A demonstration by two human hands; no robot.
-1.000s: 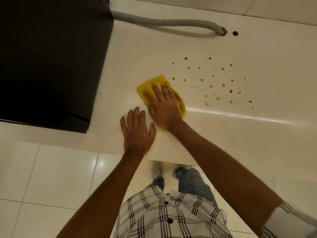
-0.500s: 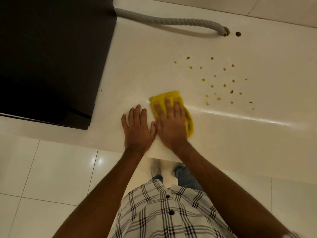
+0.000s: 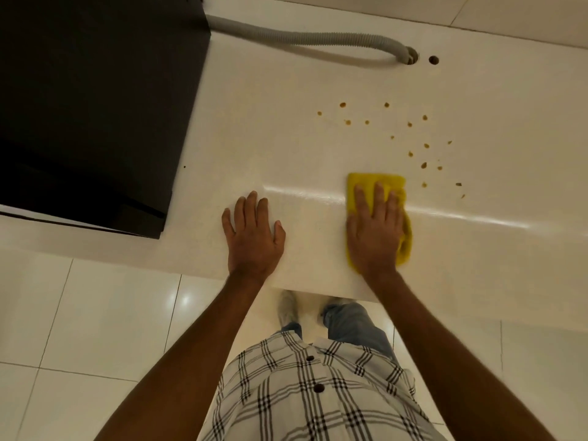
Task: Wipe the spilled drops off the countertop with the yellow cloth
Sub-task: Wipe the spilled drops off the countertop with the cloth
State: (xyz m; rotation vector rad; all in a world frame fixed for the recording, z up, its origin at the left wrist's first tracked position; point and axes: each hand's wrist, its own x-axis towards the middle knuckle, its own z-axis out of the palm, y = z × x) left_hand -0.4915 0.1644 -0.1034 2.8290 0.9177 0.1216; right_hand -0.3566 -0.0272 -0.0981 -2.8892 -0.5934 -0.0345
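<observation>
My right hand [image 3: 373,232] presses flat on the yellow cloth [image 3: 366,181], which lies on the white countertop [image 3: 270,128] near its front edge. The cloth shows beyond my fingertips and along the right side of the hand. Several brown drops [image 3: 410,154] dot the counter just beyond and to the right of the cloth, spreading up to the far left drop [image 3: 319,113]. My left hand [image 3: 251,232] rests palm down on the counter, fingers apart, about a hand's width left of the cloth, holding nothing.
A large black appliance [image 3: 95,100] fills the counter's left side. A grey corrugated hose [image 3: 305,39] runs from behind it along the back to a hole [image 3: 410,55], beside a second small hole [image 3: 433,60]. White floor tiles [image 3: 95,319] lie below the front edge.
My right hand slid the cloth toward the front edge, then right, away from my left hand. Drops on the near left side of the spill are gone. My left hand stayed planted.
</observation>
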